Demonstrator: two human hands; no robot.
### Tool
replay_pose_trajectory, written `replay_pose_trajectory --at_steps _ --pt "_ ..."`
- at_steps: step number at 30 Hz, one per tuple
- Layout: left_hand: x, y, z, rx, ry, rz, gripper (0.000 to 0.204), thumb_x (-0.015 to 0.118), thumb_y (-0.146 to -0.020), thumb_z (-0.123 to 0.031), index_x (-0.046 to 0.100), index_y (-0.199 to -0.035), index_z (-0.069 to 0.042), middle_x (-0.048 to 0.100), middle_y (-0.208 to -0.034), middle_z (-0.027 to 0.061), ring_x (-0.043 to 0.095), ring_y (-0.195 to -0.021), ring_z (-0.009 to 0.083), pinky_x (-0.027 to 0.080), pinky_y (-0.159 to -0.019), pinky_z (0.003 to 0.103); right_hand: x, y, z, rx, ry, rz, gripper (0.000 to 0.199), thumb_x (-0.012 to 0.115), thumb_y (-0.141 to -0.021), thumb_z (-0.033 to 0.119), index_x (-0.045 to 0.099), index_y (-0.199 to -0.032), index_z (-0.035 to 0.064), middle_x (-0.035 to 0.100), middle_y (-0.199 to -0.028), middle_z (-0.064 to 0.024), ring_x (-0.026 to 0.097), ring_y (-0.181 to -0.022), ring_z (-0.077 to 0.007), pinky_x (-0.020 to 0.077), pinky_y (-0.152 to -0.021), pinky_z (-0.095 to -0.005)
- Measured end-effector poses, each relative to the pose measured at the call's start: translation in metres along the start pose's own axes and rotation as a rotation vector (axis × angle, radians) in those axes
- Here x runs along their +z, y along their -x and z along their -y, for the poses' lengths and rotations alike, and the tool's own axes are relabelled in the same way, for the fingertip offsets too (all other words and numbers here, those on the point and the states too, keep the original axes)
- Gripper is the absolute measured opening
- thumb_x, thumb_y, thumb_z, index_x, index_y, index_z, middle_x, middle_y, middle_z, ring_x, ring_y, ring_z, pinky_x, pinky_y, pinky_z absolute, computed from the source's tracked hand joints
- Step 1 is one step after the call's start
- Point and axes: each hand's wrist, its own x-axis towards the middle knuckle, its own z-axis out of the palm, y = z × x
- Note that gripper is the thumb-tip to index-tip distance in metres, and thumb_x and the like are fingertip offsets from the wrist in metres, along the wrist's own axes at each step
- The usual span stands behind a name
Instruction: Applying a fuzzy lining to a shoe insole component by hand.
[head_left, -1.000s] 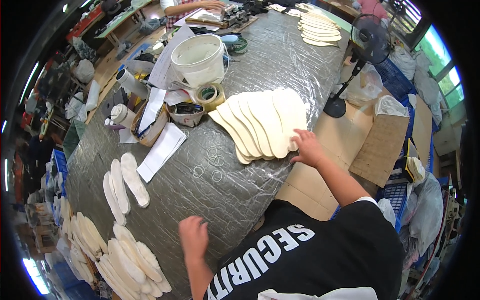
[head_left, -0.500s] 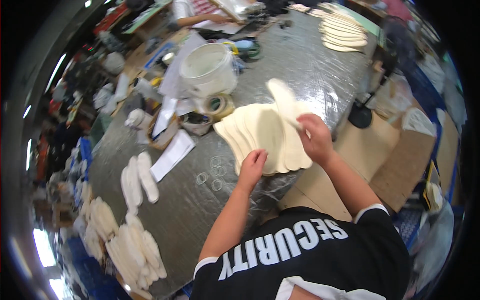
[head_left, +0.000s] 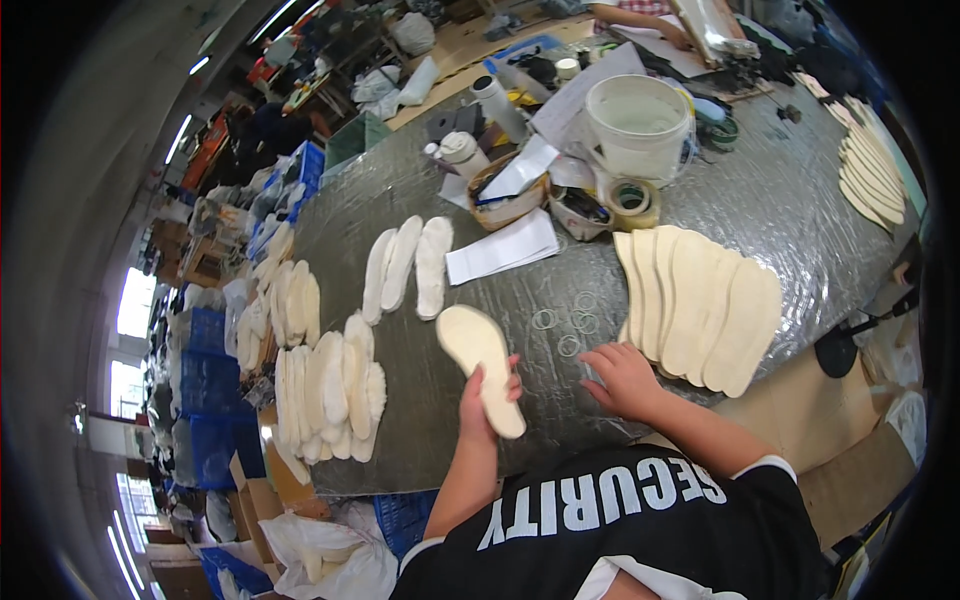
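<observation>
The left hand (head_left: pixel 476 412) now has its grip closed around the narrower part of a single cream-coloured, foot-shaped, flat insole (head_left: pixel 484 352), held tilted above the dark grey, plastic-covered desk (head_left: pixel 420 425). Half a second ago, the right hand (head_left: pixel 628 383) had a blurred insole raised over the fanned stack of cream, foot-shaped insoles (head_left: pixel 690 300), with the left hand at that stack too. Now the right hand is low beside the stack's near edge, fingers loosely spread and seemingly holding nothing, near the thin, pale, ring-shaped bands (head_left: pixel 585 322). This suggests that one piece has been parted from the stack and passed to the left hand, so the handling now centres on a lone insole; whether it is the same piece is unclear. As for writing, the black short-sleeved shirt (head_left: pixel 640 540) bears one word in large white block capitals, upside down from this viewpoint. No marking is visible on the held insole, and anything on the folded white paper slips (head_left: pixel 505 247) is too small to read.
</observation>
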Motion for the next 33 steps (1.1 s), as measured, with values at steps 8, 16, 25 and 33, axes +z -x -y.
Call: replay_pose_trajectory --at_steps 8,16,25,33 --pt "-0.103 0.084 -0.086 0.301 -0.164 -0.427 0.070 0.034 -0.093 -0.065 0.043 -0.131 -0.007 0.059 -0.111 0.0170 0.057 -0.073 0.0216 0.046 -0.053 0.030 0.170 -0.180 0.024 -0.256 0.262 0.267 0.015 0.065 -0.076 0.021 0.064 -0.088 0.0113 0.059 -0.092 -0.0051 0.054 -0.097 -0.0236 0.0400 -0.085 -0.0374" --pt "-0.151 0.113 -0.126 0.343 -0.281 -0.463 0.079 0.039 -0.089 -0.069 0.045 -0.129 -0.001 0.061 -0.105 0.0176 0.059 -0.070 0.0198 0.048 -0.054 0.029 0.287 -0.264 0.029 -0.181 0.494 0.443 0.015 0.056 -0.081 0.017 0.067 -0.090 0.0116 0.059 -0.099 -0.0041 0.052 -0.102 -0.0225 0.0385 -0.087 -0.0382" --pt "-0.185 0.128 -0.181 0.246 -0.456 -0.281 0.080 0.041 -0.088 -0.069 0.046 -0.125 0.002 0.061 -0.098 0.0166 0.052 -0.060 0.0132 0.042 -0.051 0.025 0.270 -0.140 0.140 -0.425 0.331 0.589 0.012 0.057 -0.074 0.019 0.063 -0.077 0.0082 0.061 -0.073 -0.0069 0.059 -0.071 -0.0239 0.0428 -0.070 -0.0385" --pt "-0.172 0.122 -0.180 0.275 -0.672 -0.251 0.054 0.046 -0.094 -0.040 0.038 -0.127 0.001 0.058 -0.104 0.0150 0.050 -0.066 0.0112 0.040 -0.057 0.024 0.308 -0.039 0.215 -0.483 -0.354 0.588 0.011 0.055 -0.074 0.016 0.055 -0.077 0.0049 0.058 -0.070 -0.0078 0.061 -0.066 -0.0257 0.0488 -0.058 -0.0381"
